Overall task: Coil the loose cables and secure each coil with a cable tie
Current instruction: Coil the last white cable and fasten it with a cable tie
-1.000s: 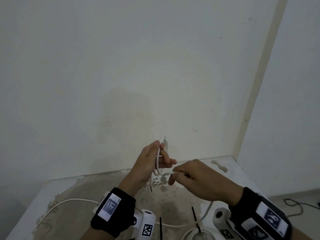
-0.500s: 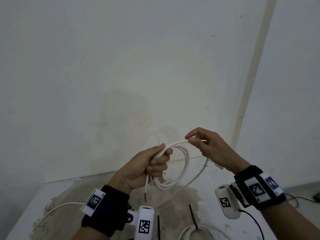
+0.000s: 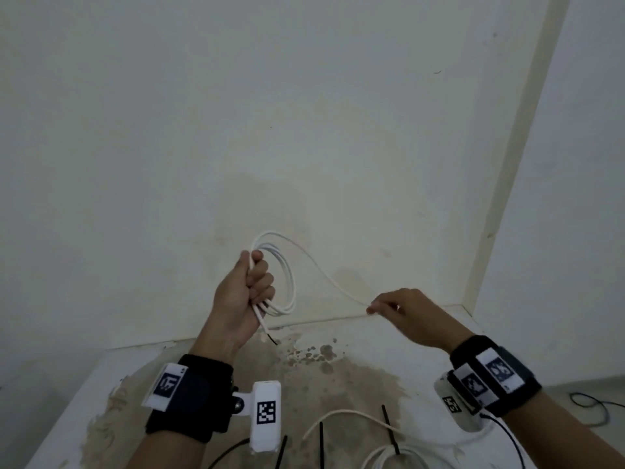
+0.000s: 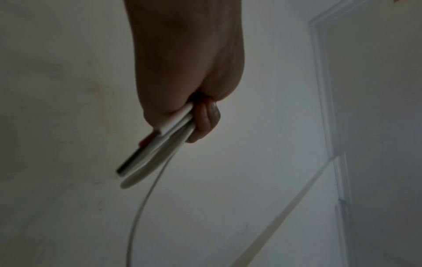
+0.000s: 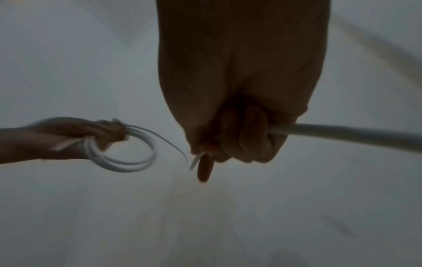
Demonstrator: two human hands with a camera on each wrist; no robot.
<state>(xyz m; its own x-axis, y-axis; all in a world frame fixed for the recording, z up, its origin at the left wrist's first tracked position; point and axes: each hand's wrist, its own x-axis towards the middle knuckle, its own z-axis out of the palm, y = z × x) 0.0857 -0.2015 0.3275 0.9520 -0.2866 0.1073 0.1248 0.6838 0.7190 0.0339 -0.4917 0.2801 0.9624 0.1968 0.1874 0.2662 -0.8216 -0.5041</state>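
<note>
Coiling in progress: white cable (image 3: 290, 286) gathered in several loops, held up in front of the wall (image 3: 304, 113), above the far edge of the table (image 3: 84, 397). Left hand (image 3: 241, 292) closed in a fist round the bundled loops, thumb on top; cut end of the cable, with a dark core showing, sticking down below the fist toward the table. Same grip seen from the left wrist: curled fingers (image 4: 205, 121) clamped on the strands, one length trailing down and away. Free run arcing from the top of the coil down to the right hand (image 3: 411, 314), well apart from the left, pinched there between thumb and fingertips; from the right wrist, fingers (image 5: 242, 137) curled round the cable, which passes on out to the right. Open air between the two hands and between coil and tabletop.

Below, near the table's front edge: a second white cable (image 3: 382, 445), partly looped, and black cable ties (image 3: 389, 429) lying beside and across it. Tabletop stained and flaking in the middle, meeting the wall at its far edge; room corner to the right. Black cord (image 3: 592, 406) on the floor past the right edge of the table.
</note>
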